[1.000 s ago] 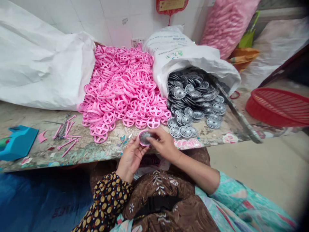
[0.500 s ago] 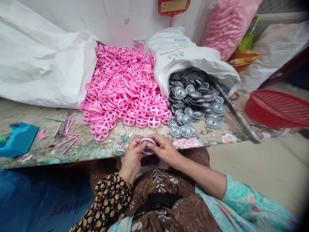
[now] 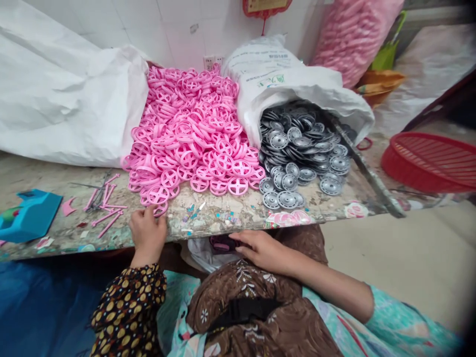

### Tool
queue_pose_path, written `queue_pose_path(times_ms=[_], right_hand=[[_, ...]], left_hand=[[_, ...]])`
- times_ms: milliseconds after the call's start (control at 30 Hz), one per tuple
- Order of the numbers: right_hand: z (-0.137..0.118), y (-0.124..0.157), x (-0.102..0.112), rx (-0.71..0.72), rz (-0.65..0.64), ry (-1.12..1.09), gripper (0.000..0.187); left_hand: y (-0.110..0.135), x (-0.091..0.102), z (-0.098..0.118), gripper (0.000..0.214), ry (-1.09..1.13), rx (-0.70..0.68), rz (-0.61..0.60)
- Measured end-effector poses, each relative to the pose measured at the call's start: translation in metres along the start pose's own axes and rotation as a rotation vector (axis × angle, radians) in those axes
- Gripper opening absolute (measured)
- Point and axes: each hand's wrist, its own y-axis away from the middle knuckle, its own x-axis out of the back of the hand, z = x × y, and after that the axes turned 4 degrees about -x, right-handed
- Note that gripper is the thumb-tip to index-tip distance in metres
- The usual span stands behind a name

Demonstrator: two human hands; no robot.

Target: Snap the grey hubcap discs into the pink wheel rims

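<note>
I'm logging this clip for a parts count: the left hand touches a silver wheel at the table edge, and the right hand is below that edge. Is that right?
Not quite. The head view shows the left hand touching a pink plastic wheel, not a silver one, at the table edge. The right hand is below that edge, as you said.

Pink plastic spoked wheel [image 3: 160, 209], partly hidden, at front of heap [image 3: 193, 134]
</note>
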Motion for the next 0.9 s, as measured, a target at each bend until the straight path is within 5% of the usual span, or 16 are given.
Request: queue_pose_path(times_ms=[133, 233, 367, 600, 767, 900], right_hand=[[0.015, 0.001, 0.035, -0.066, 0.276, 0.090, 0.024], [0.035, 0.003, 0.063, -0.199, 0.500, 0.376, 0.026], [0.054, 0.007, 0.081, -0.298, 0.527, 0.749, 0.031], [0.056, 0.004, 0.070, -0.274, 0.441, 0.925, 0.045], [0.069, 0.002, 0.077, -0.064, 0.370, 0.879, 0.030], [0.072, -0.008, 0.091, -0.003, 0.493, 0.763, 0.025]], left_hand=[[-0.007, -0.008, -0.012, 0.024, -0.101, -0.101, -0.041], [-0.006, -0.014, -0.009, 0.023, -0.092, -0.219, -0.047], [-0.003, -0.020, -0.009, 0.024, 0.013, -0.260, -0.037], [0.004, -0.017, -0.003, 0.018, 0.199, -0.242, 0.005], [0.029, -0.008, 0.038, 0.019, 0.832, 0.158, -0.031], [0.037, -0.002, 0.083, 0.019, 1.579, 0.623, -0.202]])
